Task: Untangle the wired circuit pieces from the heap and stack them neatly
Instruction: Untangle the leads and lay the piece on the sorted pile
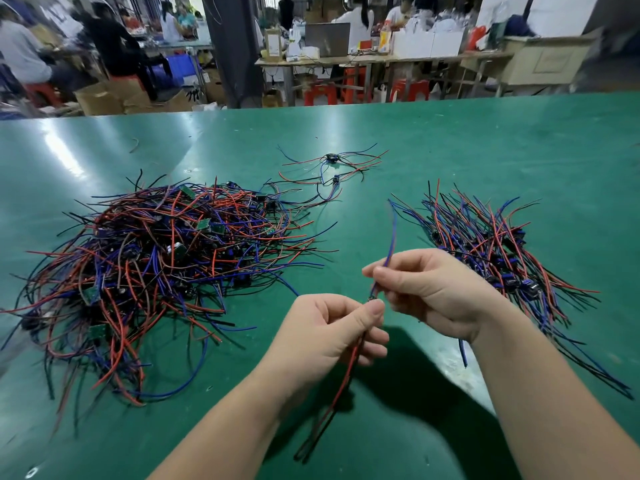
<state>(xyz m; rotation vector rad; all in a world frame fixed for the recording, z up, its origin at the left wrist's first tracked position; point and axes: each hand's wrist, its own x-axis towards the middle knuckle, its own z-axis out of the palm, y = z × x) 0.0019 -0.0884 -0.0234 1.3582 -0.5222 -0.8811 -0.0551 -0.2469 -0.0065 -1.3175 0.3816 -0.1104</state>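
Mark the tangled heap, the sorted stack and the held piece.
tangled heap (156,258): head view, middle of the pile.
sorted stack (491,247): head view, its dense middle.
held piece (393,233): head view, upright blue wire.

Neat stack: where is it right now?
Head view: the neat stack lies on the green table at right, just beyond the right hand, opposite the tangled heap at left.

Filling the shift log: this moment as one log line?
step: one wired piece in hand | left hand: pinches red and black wires | right hand: pinches blue wires | heap: left, tangled | stack: right, aligned
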